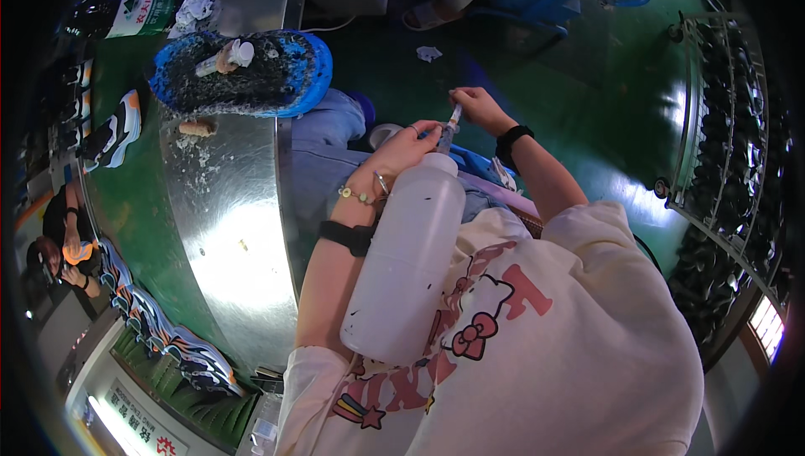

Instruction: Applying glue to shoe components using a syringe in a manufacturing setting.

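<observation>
Left grip steadying white bottle, right grip pinching syringe

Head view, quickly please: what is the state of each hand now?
Left hand: closed around the neck of the white plastic bottle.
Right hand: closed, pinching a thin syringe-like tube.

White plastic bottle, tilted, small syringe

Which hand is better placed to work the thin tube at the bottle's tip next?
Probably the right hand: it pinches the thin white tube, while the left hand steadies the big white plastic bottle.
</observation>
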`<state>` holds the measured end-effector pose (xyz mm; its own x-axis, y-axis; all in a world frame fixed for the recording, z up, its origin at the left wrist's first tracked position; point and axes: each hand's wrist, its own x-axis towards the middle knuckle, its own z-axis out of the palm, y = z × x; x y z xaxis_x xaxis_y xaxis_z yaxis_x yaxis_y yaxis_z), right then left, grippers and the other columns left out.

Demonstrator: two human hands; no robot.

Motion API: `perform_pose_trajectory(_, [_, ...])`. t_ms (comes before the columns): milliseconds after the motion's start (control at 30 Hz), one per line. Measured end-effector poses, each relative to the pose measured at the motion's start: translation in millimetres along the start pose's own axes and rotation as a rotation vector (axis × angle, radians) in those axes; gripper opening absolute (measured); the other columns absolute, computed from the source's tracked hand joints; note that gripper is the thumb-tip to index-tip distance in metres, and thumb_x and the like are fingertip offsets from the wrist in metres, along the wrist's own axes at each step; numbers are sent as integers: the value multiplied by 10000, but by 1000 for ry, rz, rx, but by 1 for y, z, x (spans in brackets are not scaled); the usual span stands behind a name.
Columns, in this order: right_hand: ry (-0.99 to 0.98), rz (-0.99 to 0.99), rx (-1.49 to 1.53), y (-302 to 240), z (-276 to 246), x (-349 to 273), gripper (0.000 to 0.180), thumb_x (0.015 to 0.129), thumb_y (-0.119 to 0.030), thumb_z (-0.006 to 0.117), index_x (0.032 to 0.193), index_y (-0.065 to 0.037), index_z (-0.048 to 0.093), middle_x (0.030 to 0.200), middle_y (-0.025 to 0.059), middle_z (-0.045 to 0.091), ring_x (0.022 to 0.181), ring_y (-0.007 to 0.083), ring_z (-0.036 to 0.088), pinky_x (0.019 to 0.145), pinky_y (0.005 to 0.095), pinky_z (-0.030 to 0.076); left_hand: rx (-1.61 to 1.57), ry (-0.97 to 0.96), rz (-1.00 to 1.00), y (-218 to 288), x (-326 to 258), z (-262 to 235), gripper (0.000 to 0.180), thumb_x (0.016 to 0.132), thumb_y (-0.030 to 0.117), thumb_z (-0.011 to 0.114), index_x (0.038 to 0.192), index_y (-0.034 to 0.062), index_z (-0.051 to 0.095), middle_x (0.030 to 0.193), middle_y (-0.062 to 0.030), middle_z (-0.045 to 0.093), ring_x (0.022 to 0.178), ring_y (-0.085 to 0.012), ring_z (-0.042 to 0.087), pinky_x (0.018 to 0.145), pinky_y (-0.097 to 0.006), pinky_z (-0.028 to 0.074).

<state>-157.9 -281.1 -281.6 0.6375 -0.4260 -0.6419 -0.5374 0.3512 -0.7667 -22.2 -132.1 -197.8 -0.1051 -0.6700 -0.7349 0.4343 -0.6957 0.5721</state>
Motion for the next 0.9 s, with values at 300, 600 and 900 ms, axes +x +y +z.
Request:
perform_pose_trajectory(300, [38,-33,37,-2,-1,-10,330,888,-323,463,725,-63,584,559,-22,436,512,88,394,484,250,307,225,11,25,17,-13,9,339,946,225,472,1254,85,449,817,-4,600,666,-56,533,577,-188,431])
perform_pose_trajectory(600, [170,-458,82,-82,-17,-31,334,910,-319,482,683,-81,543,576,-69,385,513,25,339,474,201,254,-233,-159,134,51,-59,29,386,970,235,405,1339,137,345,807,-56,617,714,-83,595,637,-193,459])
perform_pose_trajectory(900, [206,-518,163,-116,-1,-36,327,899,-274,494,694,-25,551,598,-33,444,563,53,367,522,237,285,-196,-133,254,67,-74,27,466,952,245,437,1383,143,293,796,-90,596,679,-125,605,637,-243,494])
